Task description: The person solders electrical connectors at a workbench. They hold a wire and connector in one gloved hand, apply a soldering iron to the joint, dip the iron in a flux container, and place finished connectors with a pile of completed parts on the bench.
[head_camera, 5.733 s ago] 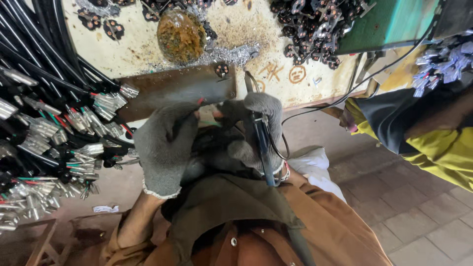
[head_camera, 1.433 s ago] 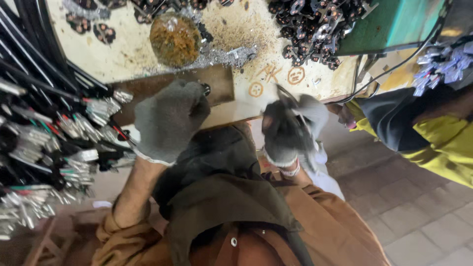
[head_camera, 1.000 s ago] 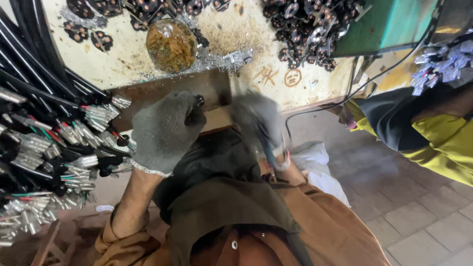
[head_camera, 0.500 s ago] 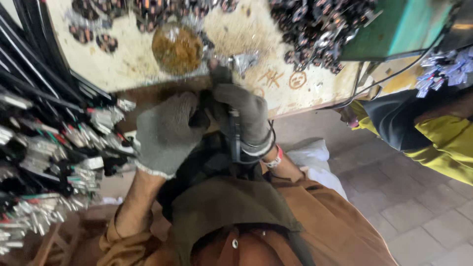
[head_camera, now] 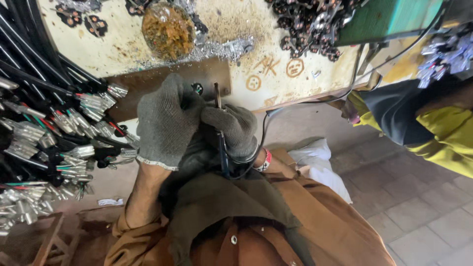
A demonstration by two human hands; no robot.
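Head view, looking down over the lap toward a cream workbench (head_camera: 276, 98). At centre, both hands in grey knit gloves, pressed together just short of the bench edge. Left hand (head_camera: 165, 120) curled shut around something small, its knuckles hiding what lies inside; a dark round bit peeks out at its 1 o'clock, too small to name. Right hand (head_camera: 231, 130) clenched on a slim dark-handled tool (head_camera: 220, 143), metal tip rising at 12 o'clock between the two gloves, handle running down toward the lap with a black cord trailing off it. Held close and braced glove to glove, likely for steadiness on fine work.

At 12 o'clock of the hands, a brown metal plate (head_camera: 162, 83) along the bench edge. At 9 o'clock, a bundle of black cables with silver crimped lugs (head_camera: 59, 138), within easy reach. At 11 o'clock, an amber resin lump (head_camera: 167, 29) amid metal shavings. At 3 o'clock, another person's yellow sleeve (head_camera: 433, 133).
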